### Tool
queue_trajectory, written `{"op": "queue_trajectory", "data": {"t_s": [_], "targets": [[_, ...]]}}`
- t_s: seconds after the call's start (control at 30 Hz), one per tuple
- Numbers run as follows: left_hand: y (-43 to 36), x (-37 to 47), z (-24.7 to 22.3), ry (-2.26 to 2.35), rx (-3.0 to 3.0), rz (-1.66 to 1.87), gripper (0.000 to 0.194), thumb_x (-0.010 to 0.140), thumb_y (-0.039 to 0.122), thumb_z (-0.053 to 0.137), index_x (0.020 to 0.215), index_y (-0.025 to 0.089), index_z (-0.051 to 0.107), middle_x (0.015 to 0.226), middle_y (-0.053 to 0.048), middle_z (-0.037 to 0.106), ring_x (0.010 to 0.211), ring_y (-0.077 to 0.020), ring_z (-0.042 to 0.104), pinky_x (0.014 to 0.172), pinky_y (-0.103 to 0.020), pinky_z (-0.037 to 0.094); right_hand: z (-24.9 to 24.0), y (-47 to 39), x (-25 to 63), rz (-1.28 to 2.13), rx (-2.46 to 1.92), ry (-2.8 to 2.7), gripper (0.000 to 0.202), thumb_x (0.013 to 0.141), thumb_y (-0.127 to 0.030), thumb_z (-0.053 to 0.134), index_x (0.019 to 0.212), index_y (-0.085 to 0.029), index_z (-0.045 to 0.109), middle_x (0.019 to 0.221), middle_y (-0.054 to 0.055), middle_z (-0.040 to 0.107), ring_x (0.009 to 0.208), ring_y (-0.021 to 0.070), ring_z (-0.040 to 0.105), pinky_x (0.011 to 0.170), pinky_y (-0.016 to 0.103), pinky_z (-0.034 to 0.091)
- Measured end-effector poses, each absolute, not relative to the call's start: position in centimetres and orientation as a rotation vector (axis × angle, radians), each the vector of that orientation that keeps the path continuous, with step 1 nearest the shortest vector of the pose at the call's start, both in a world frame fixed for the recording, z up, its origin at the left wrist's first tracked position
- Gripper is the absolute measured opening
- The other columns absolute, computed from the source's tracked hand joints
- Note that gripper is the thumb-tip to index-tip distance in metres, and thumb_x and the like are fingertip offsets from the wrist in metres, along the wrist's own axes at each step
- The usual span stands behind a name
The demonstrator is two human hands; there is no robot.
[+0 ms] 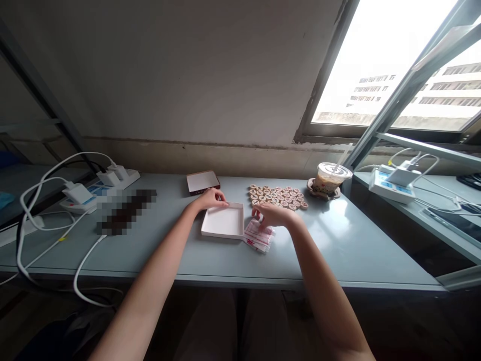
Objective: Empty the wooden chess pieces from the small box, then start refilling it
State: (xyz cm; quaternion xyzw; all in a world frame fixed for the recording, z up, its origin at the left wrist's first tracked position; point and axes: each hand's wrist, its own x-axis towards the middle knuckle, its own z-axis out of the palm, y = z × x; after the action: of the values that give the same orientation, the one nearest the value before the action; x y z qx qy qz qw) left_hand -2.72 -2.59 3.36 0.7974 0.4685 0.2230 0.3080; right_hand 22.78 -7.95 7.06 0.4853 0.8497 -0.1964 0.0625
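Observation:
A shallow white box tray lies open side up on the desk. My left hand grips its back left rim, the thumb along the inside. Right of the tray is a folded red-and-white printed sheet, thin and slightly crinkled. Over its back edge bends my right hand, with its fingers curled but apart. Whether the fingertips press on the sheet I cannot tell. Behind that hand, several round wooden Chinese chess pieces lie close together, with characters facing up.
Behind my left hand sits a second box half with dark sides. A lidded drink cup with a straw stands at the back right on a coaster. Power strips with white cables occupy the left; a blurred dark item lies nearby.

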Motion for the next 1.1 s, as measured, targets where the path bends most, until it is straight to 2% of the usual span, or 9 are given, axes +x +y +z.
{"op": "queue_trajectory", "data": {"t_s": [0.13, 0.23, 0.33, 0.47, 0.63, 0.8, 0.9, 1.0, 1.1], "targets": [[-2.3, -2.2, 2.9, 1.192, 2.136, 0.587, 0.031, 0.063, 0.047, 0.069, 0.069, 0.017, 0.069, 0.072, -0.003, 0.064, 0.073, -0.0168, 0.053, 0.063, -0.026, 0.038, 8.0, -8.2, 22.6, -0.814, 1.231, 2.59, 0.032, 0.067, -0.015, 0.069, 0.099, -0.016, 0.062, 0.089, 0.002, 0.064, 0.072, 0.0126, 0.054, 0.063, 0.023, 0.04], [-2.3, -1.9, 2.7, 1.19, 2.122, 0.598, 0.031, 0.061, 0.047, 0.07, 0.068, 0.017, 0.069, 0.071, -0.003, 0.063, 0.073, -0.017, 0.053, 0.062, -0.026, 0.037, 9.6, -8.6, 23.6, -1.044, 1.018, 2.727, 0.025, 0.075, -0.025, 0.065, 0.099, -0.016, 0.063, 0.086, 0.002, 0.062, 0.074, 0.0121, 0.053, 0.066, 0.023, 0.042], [-2.5, -1.5, 2.8, 1.177, 2.127, 0.594, 0.031, 0.062, 0.047, 0.069, 0.068, 0.016, 0.069, 0.073, -0.004, 0.064, 0.073, -0.0171, 0.054, 0.062, -0.026, 0.038, 11.1, -9.2, 24.4, -1.378, 0.746, 2.874, 0.03, 0.08, -0.036, 0.062, 0.101, -0.016, 0.062, 0.091, 0.003, 0.059, 0.081, 0.0122, 0.052, 0.074, 0.024, 0.043], [-2.6, -1.1, 3.0, 1.132, 2.139, 0.564, 0.03, 0.064, 0.044, 0.068, 0.072, 0.015, 0.07, 0.071, -0.004, 0.064, 0.071, -0.0167, 0.054, 0.061, -0.026, 0.038, 10.2, -8.9, 23.0, -1.604, 0.88, 2.972, 0.036, 0.08, -0.04, 0.062, 0.107, -0.016, 0.059, 0.092, 0.004, 0.057, 0.082, 0.0119, 0.051, 0.072, 0.023, 0.043], [-2.1, -2.7, 3.3, 1.058, 1.988, 0.655, 0.044, 0.071, 0.053, 0.062, 0.088, 0.014, 0.07, 0.088, -0.006, 0.067, 0.084, -0.0194, 0.058, 0.075, -0.028, 0.042, 5.9, -7.8, 18.9, -1.546, 1.253, 3.074, 0.025, 0.081, -0.028, 0.058, 0.103, -0.016, 0.058, 0.092, 0.004, 0.059, 0.078, 0.0113, 0.053, 0.066, 0.023, 0.044], [-2.2, -4.5, 4.6, 1.13, 1.87, 0.798, 0.045, 0.07, 0.057, 0.064, 0.084, 0.015, 0.068, 0.09, -0.007, 0.067, 0.094, -0.0213, 0.058, 0.085, -0.031, 0.041, 3.9, -8.2, 16.5, -1.266, 1.428, 3.191, 0.024, 0.078, -0.015, 0.056, 0.101, -0.019, 0.057, 0.098, 0.002, 0.061, 0.08, 0.0112, 0.054, 0.07, 0.024, 0.044], [-2.8, -4.3, 5.5, 1.053, 1.924, 0.684, 0.049, 0.071, 0.053, 0.065, 0.105, 0.018, 0.064, 0.104, -0.007, 0.064, 0.1, -0.0209, 0.056, 0.087, -0.03, 0.041, 3.7, -8.5, 16.2, -1.201, 1.469, 3.184, 0.021, 0.076, -0.012, 0.054, 0.096, -0.018, 0.055, 0.094, 0.002, 0.06, 0.081, 0.0119, 0.054, 0.071, 0.024, 0.043], [-3.2, -3.8, 5.8, 1.005, 1.932, 0.546, 0.064, 0.073, 0.05, 0.064, 0.129, 0.024, 0.047, 0.117, -0.008, 0.058, 0.107, -0.0205, 0.054, 0.089, -0.03, 0.041, 3.4, -8.5, 16.2, -1.099, 1.494, 3.143, 0.018, 0.075, -0.007, 0.053, 0.091, -0.016, 0.053, 0.094, 0.003, 0.058, 0.081, 0.0128, 0.054, 0.072, 0.025, 0.043], [-3.2, -3.7, 5.5, 0.992, 1.924, 0.459, 0.065, 0.074, 0.047, 0.064, 0.132, 0.024, 0.044, 0.118, -0.009, 0.058, 0.109, -0.0206, 0.054, 0.089, -0.03, 0.042, 3.1, -8.4, 16.5, -0.972, 1.458, 3.115, 0.024, 0.073, -0.005, 0.053, 0.094, -0.016, 0.052, 0.101, 0.006, 0.055, 0.088, 0.015, 0.053, 0.077, 0.028, 0.043]]}}
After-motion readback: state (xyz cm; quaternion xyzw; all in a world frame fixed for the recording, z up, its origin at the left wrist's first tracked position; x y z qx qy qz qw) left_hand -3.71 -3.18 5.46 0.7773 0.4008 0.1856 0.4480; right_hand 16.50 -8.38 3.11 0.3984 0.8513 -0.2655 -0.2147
